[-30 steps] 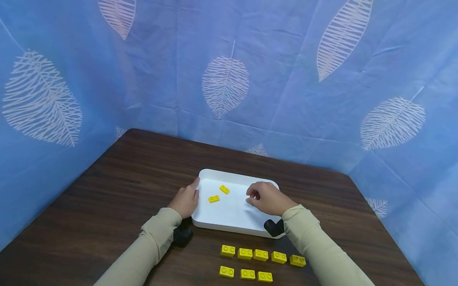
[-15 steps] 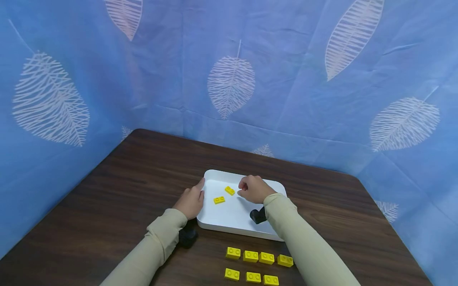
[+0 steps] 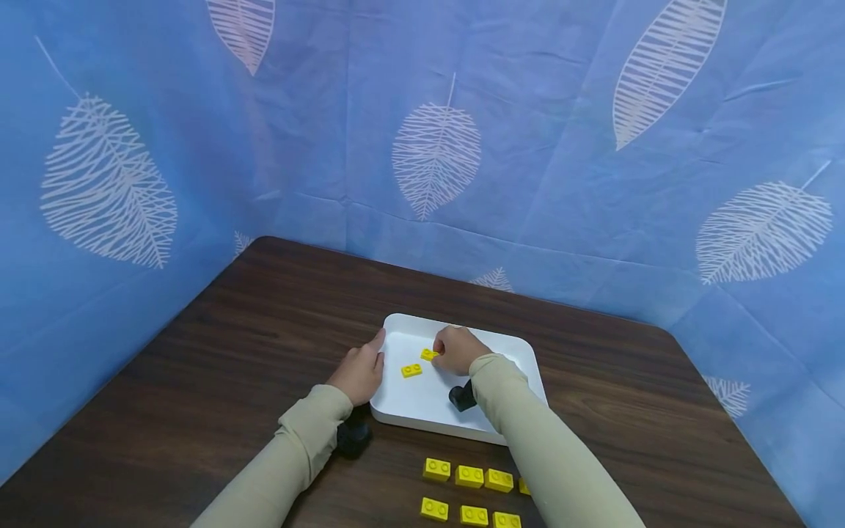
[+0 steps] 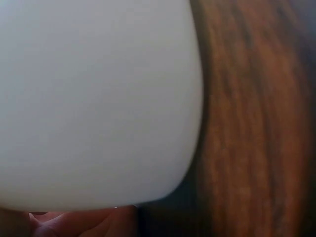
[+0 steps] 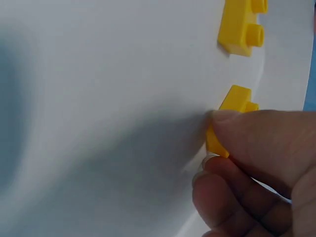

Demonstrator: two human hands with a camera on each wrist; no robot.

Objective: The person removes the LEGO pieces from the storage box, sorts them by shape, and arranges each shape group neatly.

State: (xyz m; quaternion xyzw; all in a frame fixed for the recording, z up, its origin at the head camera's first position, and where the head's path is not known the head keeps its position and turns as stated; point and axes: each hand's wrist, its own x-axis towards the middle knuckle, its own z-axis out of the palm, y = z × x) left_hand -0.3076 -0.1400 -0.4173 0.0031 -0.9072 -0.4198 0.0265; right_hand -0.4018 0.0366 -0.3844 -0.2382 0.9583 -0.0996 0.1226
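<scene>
A shallow white tray [image 3: 422,411] lies on the dark wooden table. My left hand [image 3: 359,372] grips its left rim; in the left wrist view the tray wall [image 4: 98,98] hides most of that hand, with some fingers [image 4: 84,223] at the bottom. Inside the tray, my right hand [image 3: 458,350] pinches a small yellow toy brick [image 3: 428,354], partly covered by the fingers. The right wrist view shows the thumb across this brick [image 5: 238,98], fingers curled below. A second yellow brick [image 3: 411,370] lies nearby in the tray, untouched.
In front of the tray, several yellow bricks stand in two rows on the table [image 3: 277,293], such as one brick [image 3: 437,469] in the back row and one [image 3: 434,509] in the front. My right sleeve [image 3: 554,447] covers the rows' right end. A blue leaf-patterned curtain [image 3: 304,147] hangs behind.
My right hand has moved left across the tray and now pinches the farther brick there. The left hand stays on the rim. The whole view has shifted slightly.
</scene>
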